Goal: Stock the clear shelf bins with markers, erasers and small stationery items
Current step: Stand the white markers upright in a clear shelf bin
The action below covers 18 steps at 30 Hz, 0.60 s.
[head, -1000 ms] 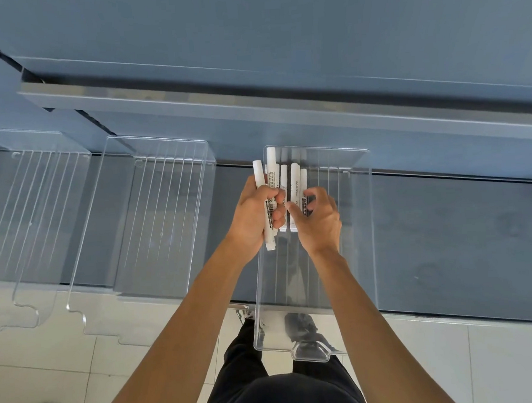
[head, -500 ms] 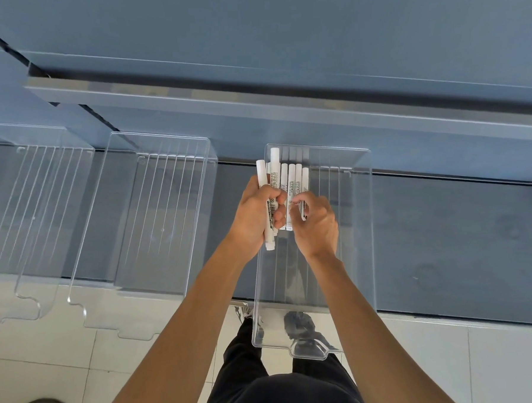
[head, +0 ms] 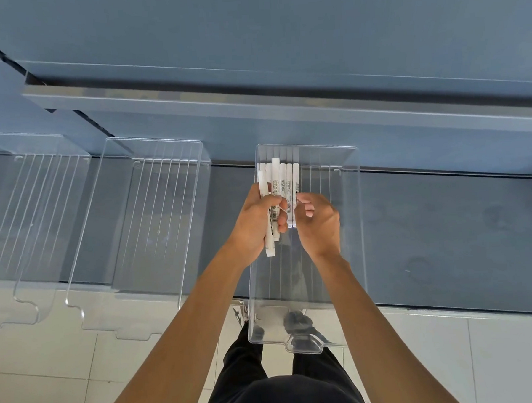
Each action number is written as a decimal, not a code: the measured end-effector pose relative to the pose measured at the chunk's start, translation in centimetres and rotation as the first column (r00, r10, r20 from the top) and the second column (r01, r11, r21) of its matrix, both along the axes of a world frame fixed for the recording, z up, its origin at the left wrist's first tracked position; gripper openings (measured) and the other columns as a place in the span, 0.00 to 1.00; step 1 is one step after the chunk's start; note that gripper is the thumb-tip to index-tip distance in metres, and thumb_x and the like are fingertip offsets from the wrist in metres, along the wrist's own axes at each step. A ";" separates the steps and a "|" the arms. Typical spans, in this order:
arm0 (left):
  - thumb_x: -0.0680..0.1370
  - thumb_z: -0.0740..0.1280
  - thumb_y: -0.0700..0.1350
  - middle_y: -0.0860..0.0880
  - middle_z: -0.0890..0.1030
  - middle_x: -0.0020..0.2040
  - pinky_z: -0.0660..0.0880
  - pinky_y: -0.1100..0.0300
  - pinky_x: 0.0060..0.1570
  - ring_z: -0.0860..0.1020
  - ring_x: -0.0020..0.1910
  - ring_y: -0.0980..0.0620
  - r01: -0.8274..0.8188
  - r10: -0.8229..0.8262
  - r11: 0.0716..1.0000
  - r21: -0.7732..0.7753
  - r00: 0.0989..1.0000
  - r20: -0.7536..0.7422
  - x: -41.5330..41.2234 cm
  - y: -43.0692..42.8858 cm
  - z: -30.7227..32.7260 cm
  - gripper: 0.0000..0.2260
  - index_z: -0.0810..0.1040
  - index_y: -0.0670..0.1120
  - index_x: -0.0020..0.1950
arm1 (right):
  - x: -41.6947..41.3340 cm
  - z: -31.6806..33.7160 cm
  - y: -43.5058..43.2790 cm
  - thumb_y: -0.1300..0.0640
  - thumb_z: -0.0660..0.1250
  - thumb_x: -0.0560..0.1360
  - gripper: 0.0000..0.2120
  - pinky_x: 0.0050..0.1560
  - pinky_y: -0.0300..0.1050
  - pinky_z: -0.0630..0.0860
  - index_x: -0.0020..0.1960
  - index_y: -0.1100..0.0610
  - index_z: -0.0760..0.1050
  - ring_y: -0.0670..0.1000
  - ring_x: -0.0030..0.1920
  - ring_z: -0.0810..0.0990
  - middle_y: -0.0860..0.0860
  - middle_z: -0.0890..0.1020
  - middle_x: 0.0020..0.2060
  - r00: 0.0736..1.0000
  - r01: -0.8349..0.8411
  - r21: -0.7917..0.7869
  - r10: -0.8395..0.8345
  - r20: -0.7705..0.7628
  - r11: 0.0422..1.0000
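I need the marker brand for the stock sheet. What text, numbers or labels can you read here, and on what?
White markers: dark print and a barcode run along the barrels, too small and blurred to read.
Clear bin holding them: no label visible.
Two empty clear bins to the left: no text.
Blue shelf: no sign or number.
So no brand can be read.

Markers: slim white plastic markers (head: 283,177), white barrels with small black printed text and barcode labels.
Bins: clear ribbed plastic bins (head: 351,227), colourless, with a pattern of thin parallel lines along the base.
Shelf: flat matte blue-grey shelf (head: 445,229), plain with faint darker smudges.
Floor: pale off-white tiled floor (head: 498,358), thin grey grout lines.
Clothing: black trousers (head: 245,359).
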<state>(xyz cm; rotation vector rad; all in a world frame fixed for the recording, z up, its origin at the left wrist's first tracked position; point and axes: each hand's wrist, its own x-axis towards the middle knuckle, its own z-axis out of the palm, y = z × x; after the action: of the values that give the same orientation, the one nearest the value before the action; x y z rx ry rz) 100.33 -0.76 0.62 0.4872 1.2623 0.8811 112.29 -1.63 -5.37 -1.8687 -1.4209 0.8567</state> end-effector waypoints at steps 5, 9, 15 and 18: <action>0.83 0.57 0.34 0.47 0.77 0.39 0.81 0.59 0.40 0.77 0.36 0.52 -0.010 0.011 1.000 -0.026 1.000 0.009 0.7 -1.0 -0.3 0.07 0.73 0.42 0.55 | 0.3 1.3 -0.8 0.66 0.61 0.79 0.11 0.42 0.28 0.76 0.54 0.62 0.81 0.47 0.44 0.82 0.54 0.84 0.49 0.997 0.011 -0.008 -0.012 -0.079 1.000; 0.84 0.57 0.36 0.45 0.80 0.46 0.79 0.61 0.50 0.80 0.49 0.47 -0.022 0.023 0.999 -0.035 0.999 0.038 1.2 -1.7 -0.4 0.08 0.76 0.40 0.52 | 0.3 3.0 -1.4 0.61 0.63 0.80 0.06 0.34 0.30 0.74 0.46 0.57 0.77 0.39 0.36 0.81 0.43 0.82 0.37 0.963 0.018 -0.041 -0.028 -0.268 0.999; 0.84 0.58 0.39 0.46 0.76 0.40 0.73 0.57 0.33 0.75 0.35 0.49 0.015 -0.012 0.999 -0.037 0.996 0.086 2.0 -2.8 1.1 0.06 0.73 0.40 0.57 | 0.7 4.2 -3.3 0.60 0.64 0.80 0.07 0.30 0.37 0.77 0.42 0.56 0.75 0.47 0.32 0.81 0.52 0.82 0.36 0.924 -0.020 -0.058 -0.004 -0.383 0.998; 0.83 0.58 0.40 0.42 0.73 0.41 0.68 0.58 0.31 0.71 0.34 0.46 0.041 -0.038 0.999 -0.026 0.995 0.089 2.1 -3.2 1.2 0.06 0.72 0.42 0.57 | 1.2 5.1 -3.8 0.62 0.64 0.80 0.06 0.32 0.40 0.79 0.46 0.59 0.78 0.46 0.33 0.83 0.49 0.83 0.34 0.852 -0.115 -0.123 0.034 -0.523 0.986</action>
<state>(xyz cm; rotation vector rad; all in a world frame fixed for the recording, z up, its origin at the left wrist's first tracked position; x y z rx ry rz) 102.42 -3.97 1.78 0.4453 1.1791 0.8423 113.51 -5.47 -0.31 -1.5196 -1.1113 1.4184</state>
